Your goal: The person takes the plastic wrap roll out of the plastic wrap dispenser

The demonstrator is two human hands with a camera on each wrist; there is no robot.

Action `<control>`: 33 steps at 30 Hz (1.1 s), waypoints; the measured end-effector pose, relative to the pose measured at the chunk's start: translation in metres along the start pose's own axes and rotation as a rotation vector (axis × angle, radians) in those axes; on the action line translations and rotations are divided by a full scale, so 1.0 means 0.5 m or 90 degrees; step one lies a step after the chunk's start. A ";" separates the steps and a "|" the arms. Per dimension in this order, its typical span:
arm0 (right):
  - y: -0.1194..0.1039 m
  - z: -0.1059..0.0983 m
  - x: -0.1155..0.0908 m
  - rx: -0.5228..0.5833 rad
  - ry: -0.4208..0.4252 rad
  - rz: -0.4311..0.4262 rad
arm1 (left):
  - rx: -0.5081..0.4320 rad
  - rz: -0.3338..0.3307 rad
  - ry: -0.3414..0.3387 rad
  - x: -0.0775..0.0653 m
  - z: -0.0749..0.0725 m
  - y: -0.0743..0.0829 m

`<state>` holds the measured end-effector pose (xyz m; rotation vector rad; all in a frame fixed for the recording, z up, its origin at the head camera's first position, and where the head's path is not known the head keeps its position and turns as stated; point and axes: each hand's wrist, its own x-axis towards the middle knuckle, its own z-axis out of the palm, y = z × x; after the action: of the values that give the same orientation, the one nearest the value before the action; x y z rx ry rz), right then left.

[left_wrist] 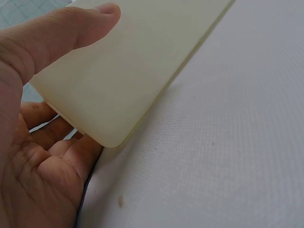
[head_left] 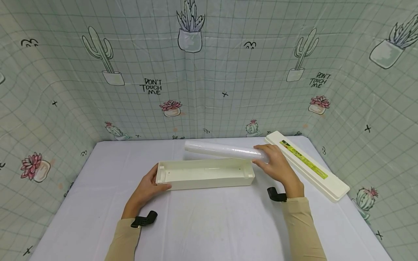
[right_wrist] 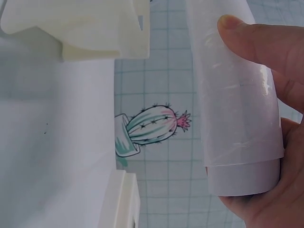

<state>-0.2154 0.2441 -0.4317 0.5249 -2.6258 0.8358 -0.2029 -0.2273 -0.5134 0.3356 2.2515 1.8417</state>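
A long cream plastic box, its top uncovered and nothing inside, stands on the table. My left hand grips its left end, thumb on the front wall and fingers round the end, as the left wrist view also shows on the box wall. Behind the box, a roll of clear plastic wrap is held above the table by my right hand at its right end. In the right wrist view the thumb lies along the wrap roll, and its pale core end sticks out below the film.
On the right, a long cream lid with a yellow-green label lies slanted along the table. A white cloth covers the table. Behind and at the sides hangs a grid-patterned curtain with printed cacti.
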 end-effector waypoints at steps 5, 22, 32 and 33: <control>0.005 0.001 -0.001 0.003 -0.004 0.008 | 0.002 -0.003 0.002 -0.001 -0.001 0.003; 0.014 -0.004 -0.004 -0.009 -0.006 0.033 | -0.014 0.003 -0.005 0.003 -0.003 -0.001; 0.017 -0.005 -0.007 -0.002 -0.009 0.044 | -0.002 -0.005 0.000 0.002 -0.001 0.001; 0.017 -0.004 -0.007 -0.001 -0.010 0.045 | -0.002 -0.005 0.000 0.002 -0.001 0.001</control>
<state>-0.2158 0.2529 -0.4356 0.4419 -2.6736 0.8534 -0.2039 -0.2274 -0.5126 0.3250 2.2471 1.8404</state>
